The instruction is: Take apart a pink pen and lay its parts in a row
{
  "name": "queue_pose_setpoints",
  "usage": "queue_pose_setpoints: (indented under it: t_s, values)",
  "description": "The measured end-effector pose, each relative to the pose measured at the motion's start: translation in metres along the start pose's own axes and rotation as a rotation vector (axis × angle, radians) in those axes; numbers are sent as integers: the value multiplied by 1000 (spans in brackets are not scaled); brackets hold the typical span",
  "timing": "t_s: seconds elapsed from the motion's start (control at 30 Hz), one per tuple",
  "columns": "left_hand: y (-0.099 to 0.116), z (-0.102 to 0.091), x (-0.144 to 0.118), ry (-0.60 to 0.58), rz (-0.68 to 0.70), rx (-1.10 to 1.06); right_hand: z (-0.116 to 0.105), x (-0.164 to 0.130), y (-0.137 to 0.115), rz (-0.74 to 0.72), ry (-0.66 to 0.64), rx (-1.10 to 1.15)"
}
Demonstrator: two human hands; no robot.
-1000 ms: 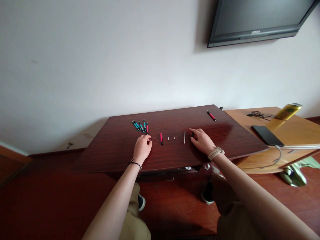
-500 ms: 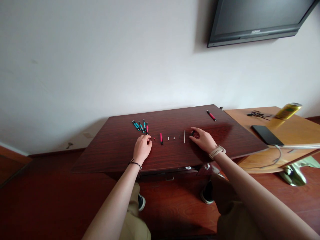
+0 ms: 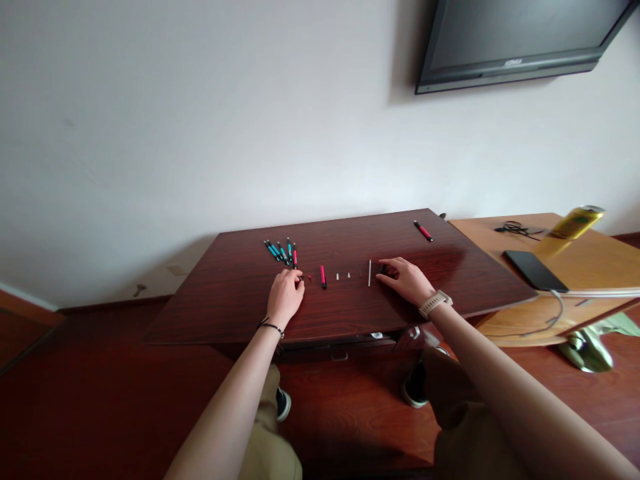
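Dark wooden table [image 3: 240,293]: left hand [image 3: 285,297] pinches a tiny dark piece; right hand [image 3: 407,281], fingers curled, touches a small black cap [image 3: 384,269].

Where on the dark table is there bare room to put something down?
Bare: the dark table's left end, left of the left hand, and between the right hand and the lone red pen. Crowded: the row of small parts between the hands.

Both hands rested on the tabletop [image 3: 240,293]: left hand [image 3: 284,297] near the red pen barrel [image 3: 323,277], right hand [image 3: 407,281] at its three o'clock.
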State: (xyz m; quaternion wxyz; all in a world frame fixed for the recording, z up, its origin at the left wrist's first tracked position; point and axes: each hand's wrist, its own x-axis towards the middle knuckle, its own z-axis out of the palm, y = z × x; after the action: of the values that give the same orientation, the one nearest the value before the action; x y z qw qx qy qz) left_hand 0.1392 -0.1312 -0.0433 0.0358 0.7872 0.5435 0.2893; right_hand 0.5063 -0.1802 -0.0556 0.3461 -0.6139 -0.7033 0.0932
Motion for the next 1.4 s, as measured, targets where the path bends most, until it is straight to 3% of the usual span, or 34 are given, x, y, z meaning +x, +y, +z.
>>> queue_pose_setpoints:
  t_s: [0.73, 1.4]
  values:
    - [0, -1, 1, -10, 4, 12, 4, 0, 11, -46, -46, -34]
    - [2, -3, 0, -15, -4, 7, -3, -8, 1, -32, -40, -39]
